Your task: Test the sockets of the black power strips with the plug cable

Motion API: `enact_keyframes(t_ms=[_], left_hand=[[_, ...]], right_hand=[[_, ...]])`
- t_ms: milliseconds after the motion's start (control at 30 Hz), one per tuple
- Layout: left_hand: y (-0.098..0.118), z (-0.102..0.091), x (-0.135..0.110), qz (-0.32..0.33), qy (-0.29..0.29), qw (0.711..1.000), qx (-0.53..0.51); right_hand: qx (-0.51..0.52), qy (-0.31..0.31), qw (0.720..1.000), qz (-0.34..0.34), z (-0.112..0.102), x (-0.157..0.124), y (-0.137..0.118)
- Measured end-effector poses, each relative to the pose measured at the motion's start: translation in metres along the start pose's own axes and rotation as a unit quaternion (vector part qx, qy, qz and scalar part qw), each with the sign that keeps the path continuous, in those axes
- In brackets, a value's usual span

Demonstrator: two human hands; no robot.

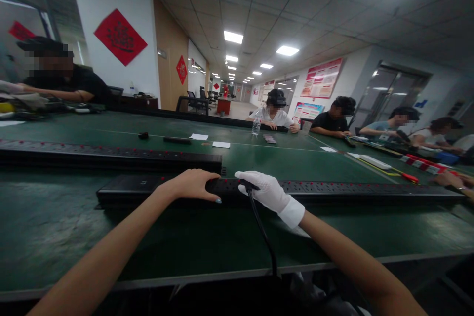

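A long black power strip (370, 188) with red-dotted sockets lies across the green table in front of me. My left hand (188, 185), bare, straddles its left part, with the thumb down the near side and the fingers over the far edge. Just right of it, my right hand (264, 190) in a white glove grips a black plug (249, 185) against the sockets. I cannot tell how deep the plug sits. Its black power cord (263, 232) drops over the table's near edge.
A second black power strip (111, 156) lies behind, to the left. Farther back are a water bottle (256, 126), white papers (221, 144) and a black bar (177, 140). Several people sit around the table; one person's hand (449, 179) is near the strip's right end.
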State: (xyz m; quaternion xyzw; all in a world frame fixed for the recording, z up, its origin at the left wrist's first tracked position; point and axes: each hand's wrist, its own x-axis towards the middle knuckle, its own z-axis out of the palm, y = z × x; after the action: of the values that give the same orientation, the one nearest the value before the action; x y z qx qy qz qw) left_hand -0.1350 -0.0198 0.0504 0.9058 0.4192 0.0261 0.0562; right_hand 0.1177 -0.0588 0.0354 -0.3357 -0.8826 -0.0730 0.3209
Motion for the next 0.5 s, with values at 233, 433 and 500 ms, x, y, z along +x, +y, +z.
enact_keyframes(t_ms=[233, 433, 500], left_hand=[[0.0041, -0.0014, -0.0021, -0.004, 0.003, 1.0, -0.005], [0.0042, -0.0007, -0.0017, -0.004, 0.002, 1.0, -0.007], [0.0041, 0.0003, -0.0017, -0.004, 0.008, 1.0, 0.004]], right_hand=[[-0.013, 0.003, 1.0, 0.001, -0.0027, -0.0012, -0.0057], [-0.016, -0.001, 1.0, 0.002, -0.003, -0.0002, -0.0067], [-0.014, -0.006, 1.0, 0.004, -0.0029, -0.0001, -0.0073]])
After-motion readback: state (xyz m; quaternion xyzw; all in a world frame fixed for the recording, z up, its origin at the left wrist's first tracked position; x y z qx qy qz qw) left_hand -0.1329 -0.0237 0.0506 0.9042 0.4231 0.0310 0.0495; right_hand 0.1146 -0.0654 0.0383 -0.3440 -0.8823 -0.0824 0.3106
